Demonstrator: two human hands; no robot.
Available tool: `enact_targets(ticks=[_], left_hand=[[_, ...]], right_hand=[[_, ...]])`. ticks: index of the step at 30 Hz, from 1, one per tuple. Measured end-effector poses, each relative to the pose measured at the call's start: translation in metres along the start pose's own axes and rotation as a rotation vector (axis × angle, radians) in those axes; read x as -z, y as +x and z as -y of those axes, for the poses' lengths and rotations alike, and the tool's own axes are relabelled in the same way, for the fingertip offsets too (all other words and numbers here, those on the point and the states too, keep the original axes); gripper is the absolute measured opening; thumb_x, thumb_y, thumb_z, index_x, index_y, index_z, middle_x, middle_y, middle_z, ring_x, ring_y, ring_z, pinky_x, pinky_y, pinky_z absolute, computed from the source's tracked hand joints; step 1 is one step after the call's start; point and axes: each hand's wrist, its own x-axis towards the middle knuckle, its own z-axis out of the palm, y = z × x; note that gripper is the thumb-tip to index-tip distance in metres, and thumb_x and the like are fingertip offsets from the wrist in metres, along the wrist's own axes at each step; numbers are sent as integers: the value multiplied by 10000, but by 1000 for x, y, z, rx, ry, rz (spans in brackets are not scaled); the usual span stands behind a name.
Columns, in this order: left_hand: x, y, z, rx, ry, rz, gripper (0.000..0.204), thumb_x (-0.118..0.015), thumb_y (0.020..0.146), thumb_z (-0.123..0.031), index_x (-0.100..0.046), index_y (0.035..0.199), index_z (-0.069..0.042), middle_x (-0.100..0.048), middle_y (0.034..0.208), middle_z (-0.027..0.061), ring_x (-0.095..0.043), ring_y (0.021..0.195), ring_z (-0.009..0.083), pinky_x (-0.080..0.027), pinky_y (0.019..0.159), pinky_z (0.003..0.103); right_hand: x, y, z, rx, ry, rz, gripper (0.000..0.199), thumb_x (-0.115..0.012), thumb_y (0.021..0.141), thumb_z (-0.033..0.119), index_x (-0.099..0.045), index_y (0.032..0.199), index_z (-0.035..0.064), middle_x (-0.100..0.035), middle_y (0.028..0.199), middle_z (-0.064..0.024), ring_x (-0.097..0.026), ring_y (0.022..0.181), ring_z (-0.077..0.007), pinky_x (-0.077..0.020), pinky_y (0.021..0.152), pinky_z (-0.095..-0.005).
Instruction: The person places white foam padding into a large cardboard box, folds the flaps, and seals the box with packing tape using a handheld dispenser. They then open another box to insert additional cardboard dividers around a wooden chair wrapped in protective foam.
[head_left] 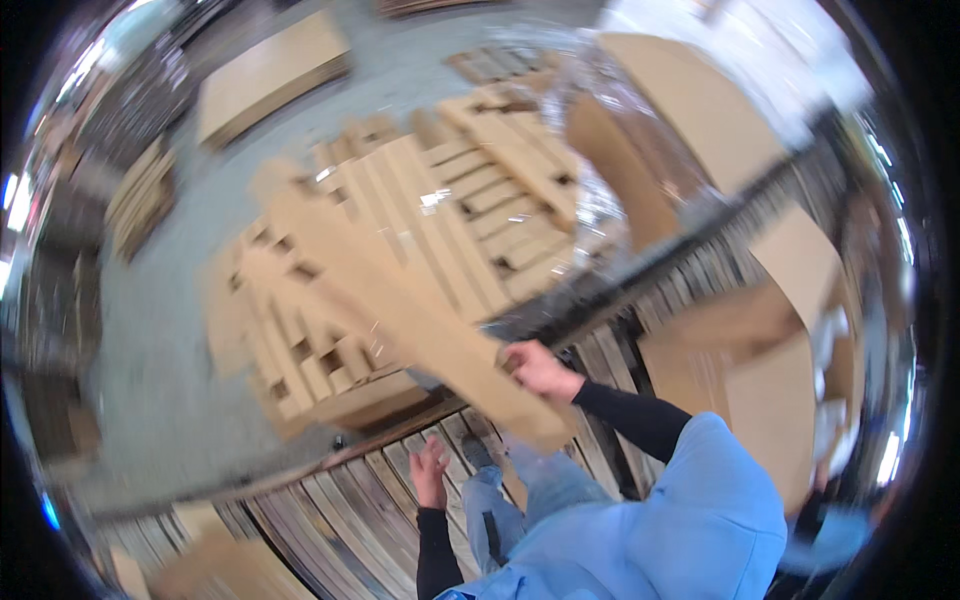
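Note:
My right hand (543,371) is closed on the edge of a long, narrow cardboard box (420,305), blurred by motion. The box slants from near my body out over a broad stack of similar long cardboard boxes (395,210). Some of these have dark hand holes at their ends. My left hand (430,470) is raised below the near end of the box, fingers apart, holding nothing and touching nothing that I can see. Clear plastic wrap (600,200) hangs loose along the right side of the stack.
I stand on a slatted wooden platform (340,515) with a dark raised edge by the stack. At right is an open large cardboard carton (770,390), a person's blue clothing (835,540) beyond it. Flat cardboard (275,70) lies stacked on the floor at far left.

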Motion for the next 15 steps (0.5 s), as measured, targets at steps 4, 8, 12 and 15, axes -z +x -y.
enact_targets(ticks=[4,8,12,15], left_hand=[[-56,19,-25,218,-440,262,684,-626,973,-486,-414,1467,-63,-513,1445,108,-573,1230,285,-456,1052,449],[-93,6,-36,351,-386,295,707,-674,936,-457,-406,1471,-79,-507,1426,104,-566,1220,282,-451,1054,438],[-143,-22,-40,399,-156,444,704,-701,916,-398,-403,1466,-75,-508,1414,107,-562,1218,273,-450,1053,432],[-183,-40,-42,424,-28,559,705,-721,901,-354,-400,1462,-72,-510,1404,109,-558,1217,267,-450,1052,428]], right_hand=[[-11,-171,6,26,-17,55,421,-629,703,33,-677,1121,19,-710,888,-128,-684,874,-241,-543,774,-410],[-13,-269,-15,108,27,-123,500,-565,690,-23,-661,1179,22,-713,1005,-159,-675,941,-290,-529,820,-416],[-29,-332,-34,348,-20,-535,567,-515,703,-81,-644,1244,30,-681,1195,-193,-677,1021,-316,-531,859,-426],[-46,-367,-42,405,-135,-863,605,-495,717,-111,-634,1283,51,-615,1359,-200,-657,1125,-332,-526,917,-415]])
